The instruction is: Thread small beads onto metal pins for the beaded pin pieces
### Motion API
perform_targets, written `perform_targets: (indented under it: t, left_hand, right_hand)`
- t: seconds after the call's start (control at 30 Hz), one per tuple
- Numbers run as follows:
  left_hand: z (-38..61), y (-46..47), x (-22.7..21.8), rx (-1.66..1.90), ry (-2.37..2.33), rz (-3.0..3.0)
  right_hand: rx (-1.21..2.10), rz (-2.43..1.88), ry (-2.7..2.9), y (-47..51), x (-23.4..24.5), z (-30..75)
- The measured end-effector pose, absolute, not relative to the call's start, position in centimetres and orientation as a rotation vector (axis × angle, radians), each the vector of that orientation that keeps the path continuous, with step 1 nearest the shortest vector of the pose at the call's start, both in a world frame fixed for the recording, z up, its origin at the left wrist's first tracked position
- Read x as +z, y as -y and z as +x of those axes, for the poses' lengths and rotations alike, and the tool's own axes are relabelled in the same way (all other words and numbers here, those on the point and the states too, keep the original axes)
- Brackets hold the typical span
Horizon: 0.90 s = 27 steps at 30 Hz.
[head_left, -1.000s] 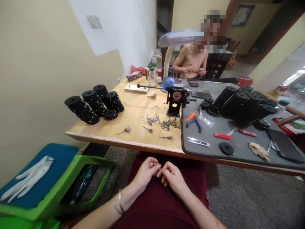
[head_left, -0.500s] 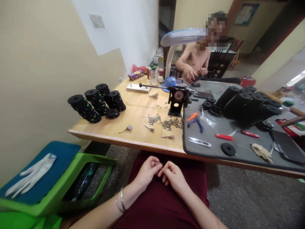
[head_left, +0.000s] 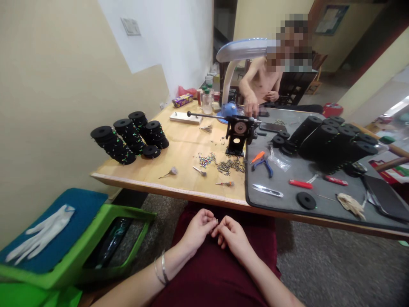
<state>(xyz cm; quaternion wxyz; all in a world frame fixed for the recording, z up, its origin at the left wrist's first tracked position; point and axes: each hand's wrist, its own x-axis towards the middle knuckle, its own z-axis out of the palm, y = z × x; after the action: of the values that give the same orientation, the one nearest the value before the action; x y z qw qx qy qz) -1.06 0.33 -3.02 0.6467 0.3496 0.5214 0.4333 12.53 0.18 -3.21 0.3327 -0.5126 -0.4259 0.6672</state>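
Observation:
Above my lap, just short of the table edge, my left hand [head_left: 202,227] is pinched closed on something tiny that I cannot make out. Close beside it, my right hand [head_left: 230,232] is also closed, thumb against fingers, and whatever it pinches is too small to name. The fingertips of the two hands nearly meet. Beyond them on the wooden table [head_left: 179,187] lie a pile of small metal pieces [head_left: 230,165], a patch of coloured beads [head_left: 207,160] and several small brush-like bundles [head_left: 200,171]. A black hand-cranked winding machine [head_left: 238,134] stands behind the piles.
Stacks of black spools [head_left: 119,147] stand at left, more black rolls [head_left: 326,138] at right. Blue pliers [head_left: 266,167], thread snips [head_left: 267,190] and a black disc [head_left: 306,200] lie on the grey mat [head_left: 281,213]. A lamp [head_left: 228,108] and another person [head_left: 263,81] are opposite. A white glove [head_left: 44,232] rests on a stool.
Across the table, the other person's hand has moved down and slightly left, to behind the winding machine. My own hands have stayed in almost the same pose.

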Motion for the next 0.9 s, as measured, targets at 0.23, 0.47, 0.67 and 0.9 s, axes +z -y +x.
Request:
perform_targets:
  t: [0.23,0.47,0.67,0.9]
  left_hand:
    - [-1.0,-0.3,-3.0,1.007,-1.225,0.89]
    - [-1.1,0.0,-2.9,1.05,-1.25,1.171]
    - [-1.5,0.5,-1.8,1.026,-1.343,1.482]
    - [-1.6,0.3,-2.1,0.989,-1.271,1.297]
  right_hand:
    - [1.731,-1.343,1.105,-0.2,-3.4,12.6]
    - [1.727,-1.32,1.112,-0.2,-3.5,12.7]
    - [1.658,-1.35,1.254,-0.1,-3.8,13.0]
    - [1.253,-1.367,1.605,0.1,-3.1,13.5]
